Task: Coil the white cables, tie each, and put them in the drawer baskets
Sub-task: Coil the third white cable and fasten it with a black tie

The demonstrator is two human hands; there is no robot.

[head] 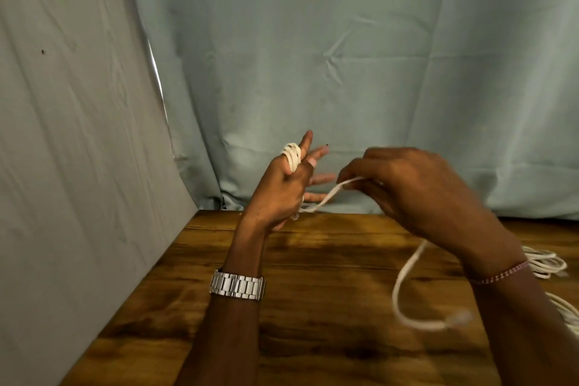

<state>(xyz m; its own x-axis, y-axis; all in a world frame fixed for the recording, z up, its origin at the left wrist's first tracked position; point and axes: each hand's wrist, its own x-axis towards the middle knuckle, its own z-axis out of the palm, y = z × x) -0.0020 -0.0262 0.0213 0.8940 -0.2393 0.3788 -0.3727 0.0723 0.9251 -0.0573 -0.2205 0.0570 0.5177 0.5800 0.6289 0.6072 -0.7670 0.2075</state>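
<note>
head view: the left hand (282, 185) is raised above the far part of the wooden surface (313, 291), fingers spread and fairly straight, with several turns of the white cable (407, 266) wound around its fingers near the knuckles. from the underside of that hand the cable runs across to the right hand (416, 188), which pinches it between curled fingers and thumb just beside the left fingertips. past the right hand the cable drops below the wrist, curves in a loose loop above the surface and ends in a blurred connector (459, 318) toward the near right. more white cables (546, 263) lie in loops at the right edge of the surface, partly hidden by the right forearm. a metal watch (237, 285) sits on the left wrist, a thin beaded bracelet (501, 274) on the right. pale cloth (344, 56) hangs behind the far edge and along the left edge.
</note>
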